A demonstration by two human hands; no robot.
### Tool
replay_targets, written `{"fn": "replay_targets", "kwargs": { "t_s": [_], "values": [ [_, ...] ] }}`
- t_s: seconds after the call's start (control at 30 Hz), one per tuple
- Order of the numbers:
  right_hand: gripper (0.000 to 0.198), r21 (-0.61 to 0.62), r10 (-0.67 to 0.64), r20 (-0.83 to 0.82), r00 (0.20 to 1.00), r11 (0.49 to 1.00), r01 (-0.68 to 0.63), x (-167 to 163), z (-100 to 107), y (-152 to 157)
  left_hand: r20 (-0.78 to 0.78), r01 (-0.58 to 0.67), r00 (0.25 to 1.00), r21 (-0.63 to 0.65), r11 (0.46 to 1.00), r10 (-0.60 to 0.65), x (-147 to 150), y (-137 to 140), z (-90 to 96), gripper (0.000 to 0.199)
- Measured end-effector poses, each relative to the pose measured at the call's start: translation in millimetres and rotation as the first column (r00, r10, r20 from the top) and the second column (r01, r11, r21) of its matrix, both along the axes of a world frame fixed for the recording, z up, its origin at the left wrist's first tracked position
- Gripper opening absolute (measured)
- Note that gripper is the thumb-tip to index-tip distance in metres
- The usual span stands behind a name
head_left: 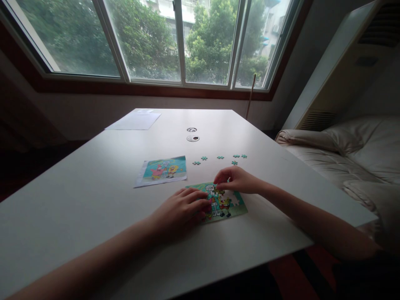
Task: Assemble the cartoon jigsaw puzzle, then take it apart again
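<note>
The left hand is laid over the left part of a puzzle, with its fingers a little bent and not pinched together. The right hand is held at the far edge of the puzzle, with its thumb and fingers bent close in a narrow pinch. Whether a piece is held there cannot be told.

The puzzle is on the table, under and between both hands. White gaps can be seen in it, just on the near side of the right hand. It seems that a piece is being fitted or pressed in at the far edge. For the next move, the puzzle needs to be kept flat, and a piece needs to be turned to match its gap.

Just beyond the right hand, six loose pieces are spread out. Beyond the left hand, a picture sheet is laid flat, with the cartoon shown whole. Farther out, two round plates and a white paper are seen.

Parts of the puzzle are hidden by the hands, so some gaps may be blocked from sight.
</note>
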State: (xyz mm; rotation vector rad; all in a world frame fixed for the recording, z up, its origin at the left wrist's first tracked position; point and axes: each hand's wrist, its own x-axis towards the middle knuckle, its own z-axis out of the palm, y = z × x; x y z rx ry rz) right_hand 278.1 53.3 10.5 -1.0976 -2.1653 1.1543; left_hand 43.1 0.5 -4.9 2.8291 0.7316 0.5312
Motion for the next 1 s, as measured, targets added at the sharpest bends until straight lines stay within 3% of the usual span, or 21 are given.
{"fn": "replay_targets", "kwargs": {
  "t_s": [0.1,0.43,0.8,1.0],
  "values": [
    [0.021,-0.007,-0.012,-0.004,1.0,1.0,0.012,0.5,-1.5,0.4,0.002,-0.001,1.0,-0.001,1.0,0.001,-0.2,-0.6,0.6,0.026],
    [0.027,-0.19,0.066,-0.061,0.996,0.979,-0.076,13.8,2.7,7.7,-0.009,-0.002,1.0,0.0,1.0,0.002,-0.4,0.9,-0.4,0.027],
    [0.03,-0.191,0.145,0.053,0.988,0.972,-0.133,33.0,12.4,13.9,-0.001,0.003,1.0,-0.005,1.0,-0.003,-1.0,0.1,-1.4,0.027],
    [0.03,-0.211,0.147,-0.009,0.989,0.967,-0.145,31.2,10.3,13.5,0.02,0.01,1.0,-0.027,1.0,-0.009,-0.7,-0.7,3.0,0.026]
  ]
}}
